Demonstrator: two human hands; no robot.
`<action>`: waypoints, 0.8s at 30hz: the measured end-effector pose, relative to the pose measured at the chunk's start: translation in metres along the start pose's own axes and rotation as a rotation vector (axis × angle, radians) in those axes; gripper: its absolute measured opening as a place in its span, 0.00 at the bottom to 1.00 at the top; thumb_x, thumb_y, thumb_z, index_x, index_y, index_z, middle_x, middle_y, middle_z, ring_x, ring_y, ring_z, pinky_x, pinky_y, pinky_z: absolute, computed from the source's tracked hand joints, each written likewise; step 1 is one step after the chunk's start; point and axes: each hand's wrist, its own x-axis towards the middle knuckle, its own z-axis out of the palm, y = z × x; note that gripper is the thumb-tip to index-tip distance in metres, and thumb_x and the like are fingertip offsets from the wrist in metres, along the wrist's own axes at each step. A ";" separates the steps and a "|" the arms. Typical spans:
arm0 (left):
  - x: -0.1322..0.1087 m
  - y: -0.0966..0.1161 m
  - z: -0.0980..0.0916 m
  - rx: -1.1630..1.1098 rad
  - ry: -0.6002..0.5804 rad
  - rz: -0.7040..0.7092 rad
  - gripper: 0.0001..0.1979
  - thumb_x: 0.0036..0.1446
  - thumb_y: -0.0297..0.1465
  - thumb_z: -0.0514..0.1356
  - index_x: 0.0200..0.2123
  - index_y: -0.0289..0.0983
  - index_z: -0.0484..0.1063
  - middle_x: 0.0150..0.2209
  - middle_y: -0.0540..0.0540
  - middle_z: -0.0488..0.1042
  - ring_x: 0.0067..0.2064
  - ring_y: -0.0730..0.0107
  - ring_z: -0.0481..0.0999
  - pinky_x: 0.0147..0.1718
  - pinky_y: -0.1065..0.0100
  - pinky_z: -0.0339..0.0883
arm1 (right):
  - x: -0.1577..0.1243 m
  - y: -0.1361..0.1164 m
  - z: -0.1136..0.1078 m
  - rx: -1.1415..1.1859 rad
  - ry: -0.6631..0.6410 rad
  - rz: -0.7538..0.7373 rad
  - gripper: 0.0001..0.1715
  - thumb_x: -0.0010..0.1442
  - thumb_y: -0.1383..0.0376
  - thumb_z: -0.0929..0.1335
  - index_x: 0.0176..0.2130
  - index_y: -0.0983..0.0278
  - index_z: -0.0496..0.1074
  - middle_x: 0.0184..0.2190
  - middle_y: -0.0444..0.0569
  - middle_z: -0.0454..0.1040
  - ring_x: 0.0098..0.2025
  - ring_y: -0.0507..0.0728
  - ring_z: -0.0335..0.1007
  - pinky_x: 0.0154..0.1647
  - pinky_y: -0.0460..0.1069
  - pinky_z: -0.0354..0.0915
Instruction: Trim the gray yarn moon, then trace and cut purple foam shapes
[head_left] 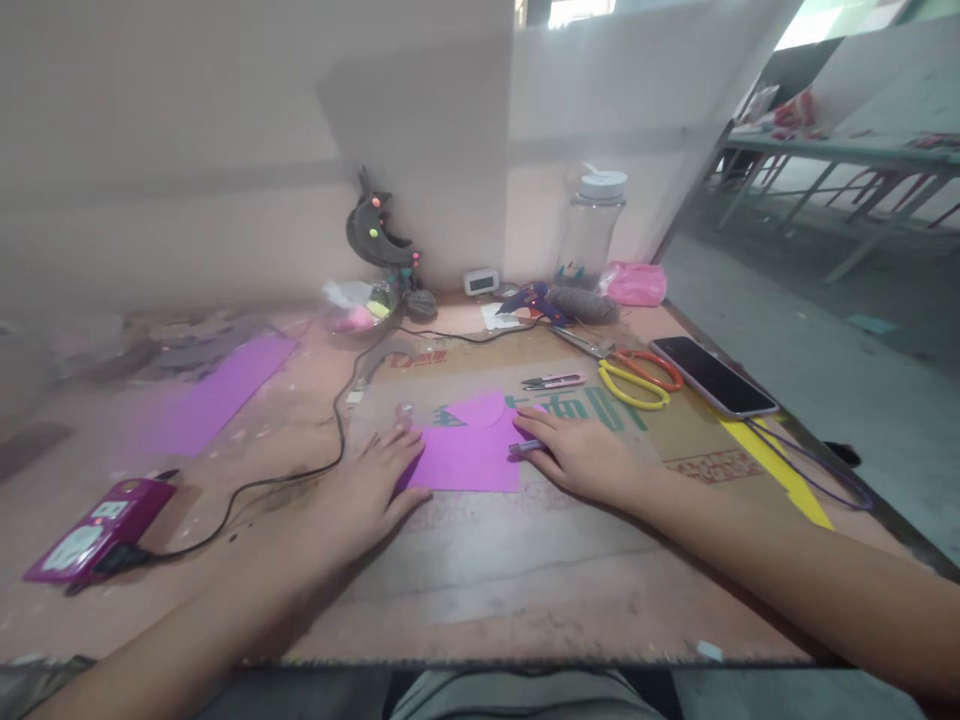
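Note:
A small purple sheet [469,455] lies on the cardboard-covered table [525,570], with a purple half-round piece [480,410] at its far edge. My left hand [367,490] rests flat with its fingers spread, pressing the sheet's left edge. On the sheet's right edge lies my right hand [577,455], fingers curled over a thin purple pen-like tool [525,447] that pokes out toward the sheet.
Yellow and orange scissors [637,378], small thread snips [553,381] and a phone [712,375] lie at the right. A glue gun [534,300], twine, water bottle [592,230] and pink bag stand at the back. A long purple sheet [217,392] and a magenta device [97,528] with a black cable are at the left.

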 end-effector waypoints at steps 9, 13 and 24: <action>0.044 0.010 -0.006 -0.211 -0.028 0.001 0.34 0.47 0.47 0.70 0.56 0.41 0.71 0.49 0.39 0.75 0.56 0.42 0.71 0.53 0.48 0.68 | -0.002 0.000 -0.004 0.035 0.010 0.032 0.22 0.69 0.61 0.64 0.59 0.67 0.70 0.59 0.58 0.74 0.58 0.64 0.73 0.56 0.58 0.70; 0.037 0.010 -0.004 -0.260 -0.052 -0.046 0.30 0.43 0.45 0.72 0.48 0.39 0.74 0.48 0.38 0.75 0.57 0.40 0.71 0.53 0.48 0.68 | -0.002 0.002 -0.002 0.035 0.018 0.037 0.22 0.69 0.62 0.63 0.58 0.66 0.70 0.59 0.56 0.74 0.56 0.64 0.74 0.55 0.58 0.70; 0.016 -0.032 -0.037 -0.404 -0.038 -0.071 0.17 0.60 0.46 0.57 0.44 0.43 0.77 0.47 0.47 0.80 0.48 0.57 0.78 0.49 0.61 0.71 | 0.001 0.006 0.003 -0.025 0.032 0.069 0.22 0.68 0.64 0.62 0.58 0.64 0.70 0.60 0.54 0.72 0.48 0.61 0.77 0.48 0.54 0.70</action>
